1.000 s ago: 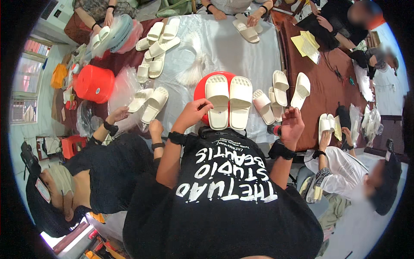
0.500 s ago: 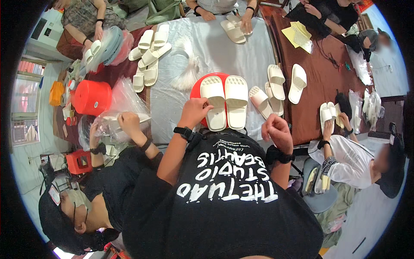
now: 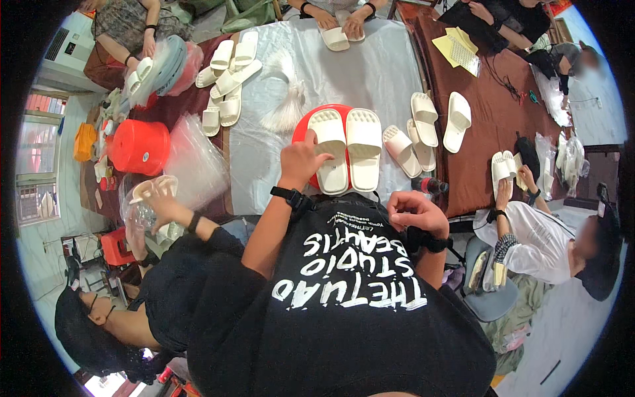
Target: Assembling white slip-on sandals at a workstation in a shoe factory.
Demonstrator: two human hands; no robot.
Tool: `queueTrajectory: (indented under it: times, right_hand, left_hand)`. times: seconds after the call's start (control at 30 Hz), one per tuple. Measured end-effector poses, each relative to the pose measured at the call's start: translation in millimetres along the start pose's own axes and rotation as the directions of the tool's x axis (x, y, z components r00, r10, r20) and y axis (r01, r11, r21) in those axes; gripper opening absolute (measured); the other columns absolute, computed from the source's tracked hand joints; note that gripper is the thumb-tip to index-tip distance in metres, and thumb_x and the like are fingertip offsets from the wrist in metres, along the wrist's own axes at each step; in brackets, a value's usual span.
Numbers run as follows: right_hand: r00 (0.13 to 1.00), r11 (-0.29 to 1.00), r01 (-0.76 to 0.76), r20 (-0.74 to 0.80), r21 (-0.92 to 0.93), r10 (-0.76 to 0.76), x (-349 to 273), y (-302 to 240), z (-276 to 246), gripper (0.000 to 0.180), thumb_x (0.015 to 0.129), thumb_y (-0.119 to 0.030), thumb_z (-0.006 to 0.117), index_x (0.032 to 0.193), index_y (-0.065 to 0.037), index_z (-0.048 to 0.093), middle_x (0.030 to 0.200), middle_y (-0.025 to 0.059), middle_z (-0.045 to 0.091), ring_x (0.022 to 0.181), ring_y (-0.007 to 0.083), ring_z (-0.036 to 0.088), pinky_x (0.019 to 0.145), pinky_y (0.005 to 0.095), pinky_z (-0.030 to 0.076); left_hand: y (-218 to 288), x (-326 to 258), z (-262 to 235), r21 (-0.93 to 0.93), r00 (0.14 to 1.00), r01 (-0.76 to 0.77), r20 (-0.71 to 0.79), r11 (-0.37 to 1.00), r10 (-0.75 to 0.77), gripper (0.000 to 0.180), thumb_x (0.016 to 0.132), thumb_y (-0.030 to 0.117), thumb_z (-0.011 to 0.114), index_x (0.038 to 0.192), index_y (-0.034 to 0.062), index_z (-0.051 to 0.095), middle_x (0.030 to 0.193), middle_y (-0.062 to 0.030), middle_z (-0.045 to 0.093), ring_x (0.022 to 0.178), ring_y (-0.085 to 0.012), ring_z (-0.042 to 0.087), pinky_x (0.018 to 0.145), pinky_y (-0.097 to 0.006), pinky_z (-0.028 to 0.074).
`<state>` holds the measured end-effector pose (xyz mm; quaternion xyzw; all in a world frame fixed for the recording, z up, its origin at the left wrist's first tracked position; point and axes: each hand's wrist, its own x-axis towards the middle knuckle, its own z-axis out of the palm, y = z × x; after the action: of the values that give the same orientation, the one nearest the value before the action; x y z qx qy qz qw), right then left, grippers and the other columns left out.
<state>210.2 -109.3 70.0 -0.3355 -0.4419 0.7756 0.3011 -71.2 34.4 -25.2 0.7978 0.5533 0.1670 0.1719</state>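
Note:
Two cream slide slippers stand side by side on a round red stool-like surface (image 3: 301, 129), toes away from me. My left hand (image 3: 301, 162) is at the outer edge of the left slipper (image 3: 332, 169), its thumb and forefinger apart and nothing seen in it. Whether it touches the slipper I cannot tell. The right slipper (image 3: 363, 165) is untouched. Lower and to the right, my right hand (image 3: 418, 213) hovers in front of my shirt with its fingers curled together; whatever is inside them, if anything, is hidden. A dark bottle (image 3: 431, 185) lies just beyond that hand.
More cream slippers lie right (image 3: 423, 119) and far left (image 3: 228, 79) on the plastic-covered table (image 3: 357, 79). White strands (image 3: 284, 99), a red tub (image 3: 140, 147) and clear bags (image 3: 195, 155) are nearby. Co-workers sit left, right and across, several handling slippers.
My left thumb and forefinger have spread apart. My right hand has dropped toward me, uncovering the bottle. Across the table, a co-worker's hands have drawn slippers closer; the left co-worker's hands have shifted left.

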Motion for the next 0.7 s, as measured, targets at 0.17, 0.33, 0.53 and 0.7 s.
queueTrajectory:
  times: [0.17, 0.33, 0.53, 0.7]
  right_hand:
    - [0.999, 0.998, -0.034, -0.030, -0.059, 0.032, 1, 6, 2, 0.014, 0.094, -0.015, 0.063, 0.091, -0.004, 0.056, 0.078, 0.0006, 0.058, 0.070, 0.0077, 0.054, 0.061, 0.0226, 0.042]
    - [0.998, 0.997, -0.033, -0.059, -0.077, 0.029, 9, 4, 2, 0.015, 0.094, -0.017, 0.064, 0.092, -0.004, 0.057, 0.083, 0.0017, 0.061, 0.079, 0.0091, 0.057, 0.068, 0.0234, 0.045]
    - [0.990, 0.990, 0.001, -0.136, -0.140, -0.020, 25, -1, 6, 0.015, 0.092, -0.015, 0.064, 0.091, -0.002, 0.058, 0.088, 0.0051, 0.064, 0.083, 0.0101, 0.058, 0.076, 0.0247, 0.046]
    - [0.979, 0.970, -0.003, -0.198, -0.241, -0.047, 39, 7, -5, 0.013, 0.091, -0.013, 0.064, 0.093, -0.001, 0.058, 0.088, 0.0031, 0.063, 0.084, 0.0098, 0.059, 0.078, 0.0251, 0.047]
  left_hand:
    - [-7, -1, 4, -0.010, 0.998, 0.034, -0.058, 0.999, -0.035, 0.054, 0.067, 0.046, 0.083, 0.094, 0.0111, 0.052, 0.065, -0.0084, 0.063, 0.060, -0.0310, 0.065, 0.054, -0.040, 0.050]
    - [-9, -1, -1, -0.160, 0.994, 0.105, -0.010, 0.982, -0.108, 0.040, 0.072, 0.032, 0.081, 0.094, 0.0108, 0.054, 0.067, -0.0063, 0.063, 0.064, -0.0284, 0.066, 0.057, -0.040, 0.050]
    - [-24, -4, 4, -0.453, 0.995, 0.077, -0.016, 0.888, -0.095, 0.026, 0.077, 0.013, 0.072, 0.099, 0.0076, 0.059, 0.071, -0.0073, 0.064, 0.070, -0.0258, 0.066, 0.065, -0.037, 0.052]
    - [-41, 16, 7, -0.545, 0.997, 0.023, -0.054, 0.838, -0.062, 0.027, 0.083, 0.013, 0.068, 0.107, 0.0026, 0.063, 0.082, -0.0101, 0.069, 0.078, -0.0216, 0.068, 0.071, -0.032, 0.054]
